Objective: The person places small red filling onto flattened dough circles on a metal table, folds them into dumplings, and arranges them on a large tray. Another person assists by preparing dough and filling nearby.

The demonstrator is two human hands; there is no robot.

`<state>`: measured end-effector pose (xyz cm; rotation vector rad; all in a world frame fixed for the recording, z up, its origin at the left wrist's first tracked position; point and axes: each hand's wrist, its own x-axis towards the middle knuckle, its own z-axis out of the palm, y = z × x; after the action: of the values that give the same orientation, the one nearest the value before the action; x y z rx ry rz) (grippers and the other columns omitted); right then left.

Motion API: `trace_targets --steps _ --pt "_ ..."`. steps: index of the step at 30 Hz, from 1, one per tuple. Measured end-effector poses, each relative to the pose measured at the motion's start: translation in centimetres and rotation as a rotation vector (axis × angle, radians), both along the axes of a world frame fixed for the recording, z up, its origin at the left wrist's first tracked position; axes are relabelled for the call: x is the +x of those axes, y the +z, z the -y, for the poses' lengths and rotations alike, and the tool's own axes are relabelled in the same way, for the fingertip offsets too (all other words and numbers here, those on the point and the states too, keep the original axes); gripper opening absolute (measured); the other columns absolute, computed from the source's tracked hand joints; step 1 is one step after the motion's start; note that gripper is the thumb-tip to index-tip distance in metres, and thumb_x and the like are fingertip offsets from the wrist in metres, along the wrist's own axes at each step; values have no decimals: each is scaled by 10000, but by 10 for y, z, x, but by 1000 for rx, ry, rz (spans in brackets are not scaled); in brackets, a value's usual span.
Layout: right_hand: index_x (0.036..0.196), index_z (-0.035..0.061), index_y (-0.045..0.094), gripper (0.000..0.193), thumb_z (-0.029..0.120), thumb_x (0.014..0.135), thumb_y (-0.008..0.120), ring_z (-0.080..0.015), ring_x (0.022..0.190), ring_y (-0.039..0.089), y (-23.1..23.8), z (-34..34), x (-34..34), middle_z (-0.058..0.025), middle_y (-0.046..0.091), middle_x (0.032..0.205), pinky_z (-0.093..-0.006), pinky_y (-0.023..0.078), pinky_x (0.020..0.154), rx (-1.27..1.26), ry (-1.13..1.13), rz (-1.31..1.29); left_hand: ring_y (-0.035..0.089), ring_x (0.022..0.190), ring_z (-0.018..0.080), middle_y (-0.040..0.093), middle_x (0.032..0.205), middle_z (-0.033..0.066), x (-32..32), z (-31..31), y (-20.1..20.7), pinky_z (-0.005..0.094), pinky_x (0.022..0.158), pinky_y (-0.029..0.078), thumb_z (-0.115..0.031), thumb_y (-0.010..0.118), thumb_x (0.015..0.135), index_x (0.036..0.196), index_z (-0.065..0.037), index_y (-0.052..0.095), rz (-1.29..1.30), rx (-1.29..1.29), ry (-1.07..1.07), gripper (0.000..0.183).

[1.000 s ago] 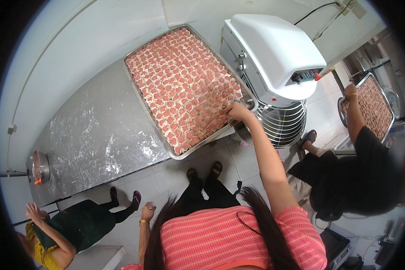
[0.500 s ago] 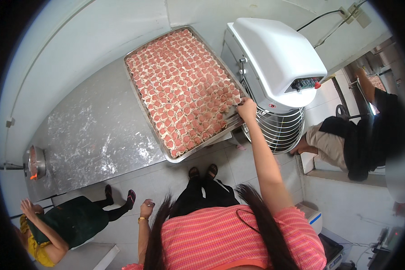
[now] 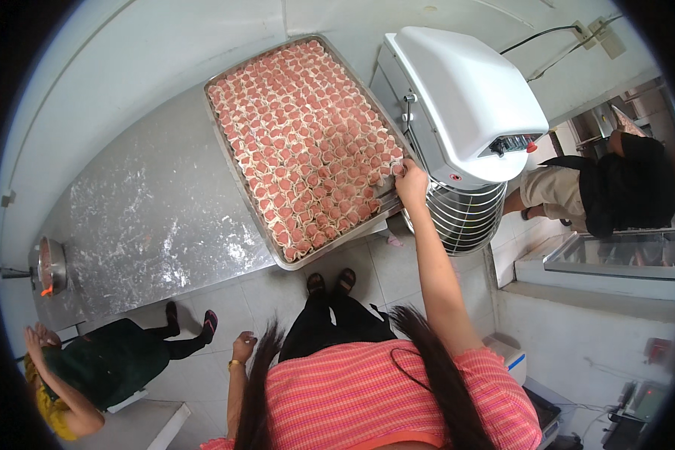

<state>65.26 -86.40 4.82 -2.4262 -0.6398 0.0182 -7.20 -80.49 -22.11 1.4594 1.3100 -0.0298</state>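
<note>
A large metal tray (image 3: 296, 265) lies at a slant on the steel table, packed with rows of small open-topped dumplings (image 3: 300, 142) with pink filling and pale wrappers. My right hand (image 3: 411, 185) is at the tray's right corner, beside the last dumplings, with its fingers pinched closed. What is between those fingers is hidden. A bare patch of tray shows just below them. Down beside my body, my left hand (image 3: 244, 346) hangs apart from the table. Its fingers are curled in, and nothing shows in it.
A white spiral mixer (image 3: 465, 105) with a wire guard stands close right of the tray. The floury steel table (image 3: 150, 225) runs left to a metal bowl (image 3: 51, 266). One person (image 3: 112, 360) in a dark apron is at lower left, another person (image 3: 630, 187) at right.
My right hand stays at the tray corner with its fingers slightly shifted. The person at right has lowered an arm and moved. The view has shifted a little.
</note>
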Motion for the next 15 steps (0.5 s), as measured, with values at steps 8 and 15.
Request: trace_targets --steps 8,15 --pt "925 40 639 282 23 649 585 -392 771 614 0 41 17 -227 625 753 -446 481 708 54 -27 -11 656 840 259 676 867 144 101 -30 69 342 751 503 -161 671 728 993 -29 625 -160 240 -455 299" --pt "897 14 618 274 13 624 596 -401 772 612 6 37 19 -229 627 768 -435 482 707 28 -12 -38 656 846 256 676 878 142 125 -41 90 343 752 508 -161 682 727 999 -30 623 -194 50 -269 307"
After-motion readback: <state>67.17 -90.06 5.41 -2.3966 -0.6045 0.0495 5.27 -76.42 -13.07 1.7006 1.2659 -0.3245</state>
